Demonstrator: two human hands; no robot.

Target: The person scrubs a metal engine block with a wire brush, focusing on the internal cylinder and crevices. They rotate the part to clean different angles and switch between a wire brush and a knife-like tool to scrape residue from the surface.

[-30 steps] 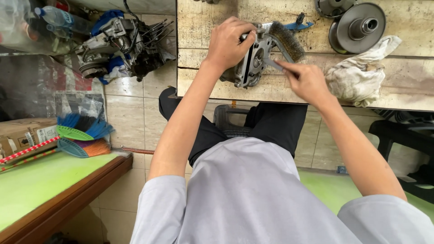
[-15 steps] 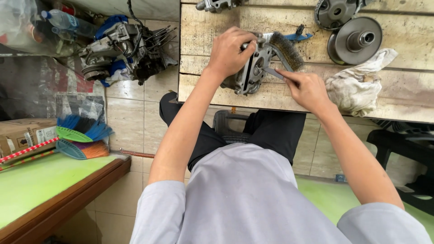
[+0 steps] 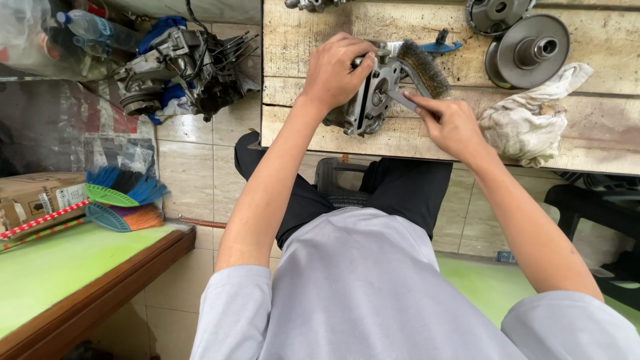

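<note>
My left hand (image 3: 337, 70) grips the top of a grey metal engine part (image 3: 370, 100) that stands on edge on the wooden bench (image 3: 300, 40). My right hand (image 3: 450, 125) pinches a thin flat metal blade (image 3: 400, 98) whose tip rests against the part's face. A wire brush (image 3: 423, 65) with a blue handle lies right behind the part, beyond my right fingers.
A dirty white rag (image 3: 533, 113) lies right of my right hand. Two round metal pulley discs (image 3: 530, 43) sit at the bench's back right. An engine block (image 3: 177, 70) rests on the tiled floor at left. Brooms (image 3: 120, 200) and a green-topped table (image 3: 60, 273) are at lower left.
My right hand has slid the blade slightly back and forth along the part's face. My left hand keeps its grip. The view has shifted a little.
</note>
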